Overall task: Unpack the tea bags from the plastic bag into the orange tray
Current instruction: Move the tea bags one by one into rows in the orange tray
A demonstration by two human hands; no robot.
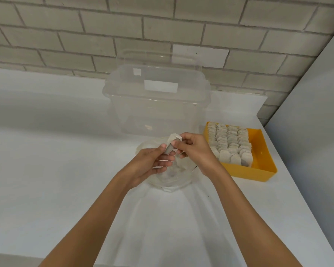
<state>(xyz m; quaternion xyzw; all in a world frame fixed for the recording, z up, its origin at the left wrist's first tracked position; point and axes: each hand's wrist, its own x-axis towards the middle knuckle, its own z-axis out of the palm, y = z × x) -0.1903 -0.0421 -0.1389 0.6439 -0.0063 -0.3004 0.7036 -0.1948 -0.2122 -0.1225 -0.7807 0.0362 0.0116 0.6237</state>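
Left hand (152,161) and right hand (194,149) pinch a tea bag (174,139) above the plastic bag (172,181) — orange tray (263,151) alongside holds rows of tea bags (229,145).

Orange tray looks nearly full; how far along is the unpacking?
Done: four rows of tea bags fill most of the orange tray. In hand: left hand and right hand pinch a tea bag over the plastic bag. Left: its remaining contents, unclear, for the tray's bare strip.
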